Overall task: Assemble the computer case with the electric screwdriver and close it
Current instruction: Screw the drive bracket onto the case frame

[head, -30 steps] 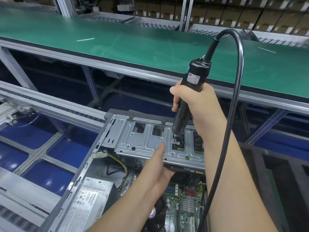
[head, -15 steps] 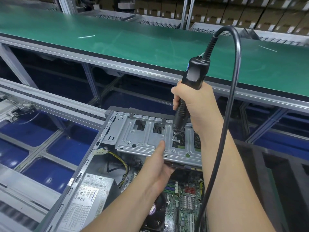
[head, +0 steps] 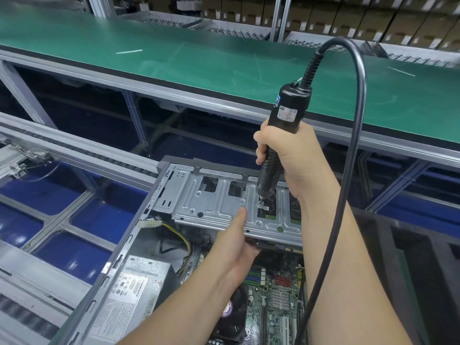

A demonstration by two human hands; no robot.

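Screwdriver [head: 278,145] (black, ribbed) in right hand [head: 293,158]; bit on stamped-steel bracket [head: 224,207].

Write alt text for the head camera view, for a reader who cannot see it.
A right hand grips a black corded electric screwdriver upright, its tip on a screw in the silver metal drive cage of an open grey computer case. The left hand holds the cage's near edge, thumb on top. A green conveyor belt runs behind.

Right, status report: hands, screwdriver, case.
Right hand grips electric screwdriver, bit on drive cage screw. Left hand holds cage edge. Computer case open, nothing blocking.
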